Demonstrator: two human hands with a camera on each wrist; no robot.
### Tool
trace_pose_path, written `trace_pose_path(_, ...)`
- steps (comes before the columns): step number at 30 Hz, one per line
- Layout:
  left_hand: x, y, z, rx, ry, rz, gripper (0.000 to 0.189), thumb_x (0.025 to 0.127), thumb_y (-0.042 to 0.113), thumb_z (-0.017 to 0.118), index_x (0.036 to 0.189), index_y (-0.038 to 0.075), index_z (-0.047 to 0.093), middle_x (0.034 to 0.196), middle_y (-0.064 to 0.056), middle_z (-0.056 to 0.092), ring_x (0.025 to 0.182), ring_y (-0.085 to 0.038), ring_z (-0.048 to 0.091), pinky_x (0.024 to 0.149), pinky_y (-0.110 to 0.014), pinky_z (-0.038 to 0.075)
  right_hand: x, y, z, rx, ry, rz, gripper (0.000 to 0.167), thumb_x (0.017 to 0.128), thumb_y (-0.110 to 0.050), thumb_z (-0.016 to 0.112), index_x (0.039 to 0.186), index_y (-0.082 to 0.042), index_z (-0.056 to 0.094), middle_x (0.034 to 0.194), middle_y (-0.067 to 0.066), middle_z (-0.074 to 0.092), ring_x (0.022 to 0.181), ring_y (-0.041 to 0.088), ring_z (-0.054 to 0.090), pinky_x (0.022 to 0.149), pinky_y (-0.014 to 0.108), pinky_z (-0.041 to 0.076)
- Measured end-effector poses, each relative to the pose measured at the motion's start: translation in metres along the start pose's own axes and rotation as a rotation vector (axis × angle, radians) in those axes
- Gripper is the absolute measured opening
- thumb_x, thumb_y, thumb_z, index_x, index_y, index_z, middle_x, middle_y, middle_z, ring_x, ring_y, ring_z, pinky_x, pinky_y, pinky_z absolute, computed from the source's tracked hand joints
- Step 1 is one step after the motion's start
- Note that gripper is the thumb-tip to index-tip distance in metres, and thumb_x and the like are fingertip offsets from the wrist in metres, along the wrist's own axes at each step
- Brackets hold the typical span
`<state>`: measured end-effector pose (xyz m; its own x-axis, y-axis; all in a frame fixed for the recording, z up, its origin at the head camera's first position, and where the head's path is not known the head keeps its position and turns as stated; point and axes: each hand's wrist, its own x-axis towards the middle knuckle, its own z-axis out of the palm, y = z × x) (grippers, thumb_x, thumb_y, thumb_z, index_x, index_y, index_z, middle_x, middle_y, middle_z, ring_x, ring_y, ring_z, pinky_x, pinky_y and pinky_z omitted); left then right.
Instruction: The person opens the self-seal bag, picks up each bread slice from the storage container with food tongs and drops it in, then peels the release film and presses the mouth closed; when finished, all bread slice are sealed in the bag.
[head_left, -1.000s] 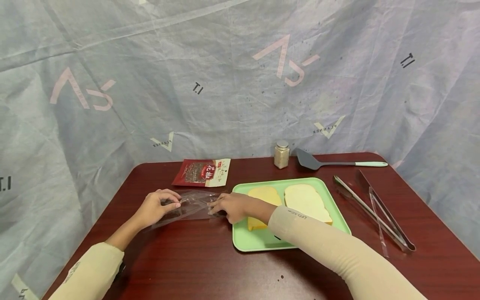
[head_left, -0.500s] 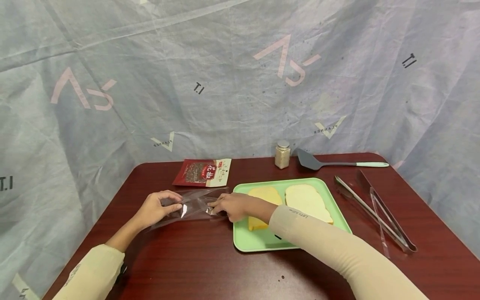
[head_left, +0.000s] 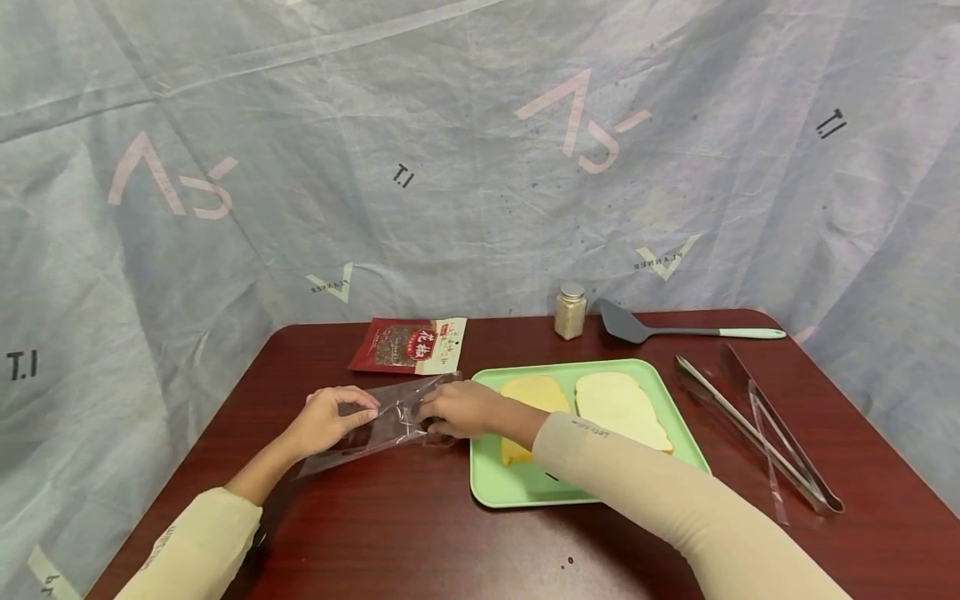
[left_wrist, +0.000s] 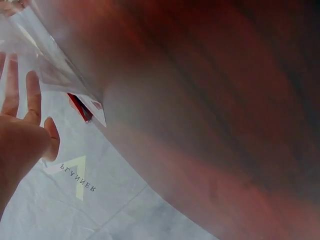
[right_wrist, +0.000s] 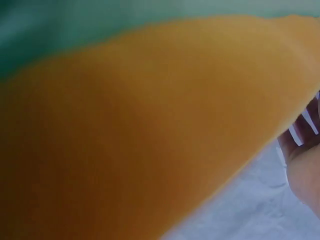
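Note:
In the head view a clear plastic bag stretches between both hands over the table's left half, creased and shiny. My left hand pinches its left part between thumb and fingers; in the left wrist view, several fingers of this hand extend, with the film beyond them. My right hand grips the bag's right end with curled fingers, beside the green tray. A yellow bread slice lies partly under the right forearm; a paler slice lies right of it. The yellow slice fills most of the right wrist view.
Behind the bag lies a red spice packet. A small glass jar and a grey spatula stand and lie along the back edge. Metal tongs lie right of the tray, with a clear plastic strip across them.
My left hand has moved slightly right, closer to the right hand. The right fingers have curled in further on the bag, whose right end is bunched. The view has shifted slightly.

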<state>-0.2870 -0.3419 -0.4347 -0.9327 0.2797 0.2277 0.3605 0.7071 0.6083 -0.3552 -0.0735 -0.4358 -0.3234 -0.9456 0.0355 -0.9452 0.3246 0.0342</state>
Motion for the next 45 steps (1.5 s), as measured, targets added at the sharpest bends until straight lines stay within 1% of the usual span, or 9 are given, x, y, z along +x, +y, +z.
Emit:
trace_pose_path(7,0.005,0.007,0.006,0.003,-0.048,-0.012,0.016,0.088,0.028,0.077,0.103,0.022,0.078,0.106,0.006,0.072,0.109,-0.026,0.063,0.096,-0.07,0.015,0.0,-0.002,0.001,-0.02,-0.029,0.044,0.037,0.098,-0.035,0.063,0.135,-0.027,0.062,0.132,-0.006,0.062,0.118,0.013,0.06,0.089,0.031,0.053)
trace_pose_path(11,0.006,0.009,0.008,0.02,-0.06,0.0,0.01,0.088,0.024,0.077,0.098,0.025,0.078,0.102,0.011,0.071,0.106,-0.023,0.063,0.09,-0.058,0.019,-0.001,-0.002,0.001,0.019,-0.021,0.071,0.055,0.097,-0.034,0.065,0.149,-0.031,0.046,0.129,-0.005,0.063,0.111,0.014,0.062,0.076,0.028,0.054)
trace_pose_path(14,0.007,0.01,0.009,0.05,-0.033,-0.011,0.01,0.088,0.023,0.077,0.098,0.026,0.078,0.101,0.011,0.071,0.104,-0.021,0.063,0.086,-0.053,0.02,-0.002,-0.002,0.001,0.059,-0.013,0.082,0.069,0.096,-0.032,0.068,0.155,-0.033,0.033,0.121,-0.008,0.065,0.098,0.011,0.063,0.063,0.024,0.05)
trace_pose_path(21,0.005,0.01,0.004,0.066,0.067,-0.005,0.005,0.09,0.022,0.076,0.094,0.023,0.078,0.097,0.008,0.073,0.095,-0.019,0.064,0.09,-0.057,0.024,-0.004,0.0,-0.001,0.16,-0.036,0.123,0.088,0.095,-0.028,0.069,0.16,-0.033,0.01,0.122,-0.019,0.065,0.072,0.005,0.057,0.055,0.02,0.043)
trace_pose_path(24,0.003,0.01,0.001,0.046,0.092,-0.02,0.006,0.091,0.023,0.074,0.097,0.022,0.077,0.096,0.007,0.073,0.073,-0.016,0.063,0.089,-0.054,0.031,-0.004,0.001,-0.002,0.167,-0.046,0.125,0.084,0.096,-0.028,0.068,0.16,-0.031,0.015,0.123,-0.018,0.065,0.073,0.006,0.057,0.054,0.021,0.043)
trace_pose_path(27,0.002,0.011,0.0,0.015,0.111,-0.036,0.006,0.091,0.022,0.075,0.097,0.021,0.076,0.092,0.007,0.073,0.056,-0.014,0.053,0.076,-0.043,0.042,-0.005,0.002,-0.002,0.129,-0.05,0.104,0.064,0.096,-0.029,0.067,0.153,-0.028,0.039,0.125,-0.013,0.065,0.093,0.008,0.062,0.068,0.023,0.05)
trace_pose_path(32,0.005,0.018,0.0,-0.042,0.155,-0.023,0.004,0.088,0.015,0.076,0.092,0.014,0.077,0.087,0.006,0.072,0.071,-0.014,0.057,0.064,-0.03,0.047,-0.007,0.002,-0.003,0.031,-0.057,0.029,0.03,0.098,-0.036,0.063,0.125,-0.029,0.07,0.136,-0.009,0.061,0.122,0.013,0.058,0.091,0.031,0.052)
trace_pose_path(39,0.006,0.023,0.003,-0.004,0.132,-0.039,0.004,0.089,0.021,0.075,0.092,0.019,0.077,0.09,0.008,0.072,0.078,-0.013,0.058,0.075,-0.037,0.043,-0.009,0.001,-0.005,0.001,-0.084,0.028,0.035,0.095,-0.052,0.062,0.122,-0.032,0.072,0.14,-0.011,0.057,0.127,0.014,0.055,0.094,0.033,0.051)
trace_pose_path(45,0.001,0.017,0.005,-0.01,0.139,0.017,0.004,0.09,0.019,0.075,0.093,0.018,0.077,0.089,0.009,0.072,0.073,-0.012,0.06,0.067,-0.032,0.049,-0.008,0.003,-0.003,0.059,-0.104,0.073,0.05,0.091,-0.056,0.064,0.134,-0.03,0.064,0.146,-0.004,0.049,0.133,0.017,0.048,0.095,0.035,0.05)
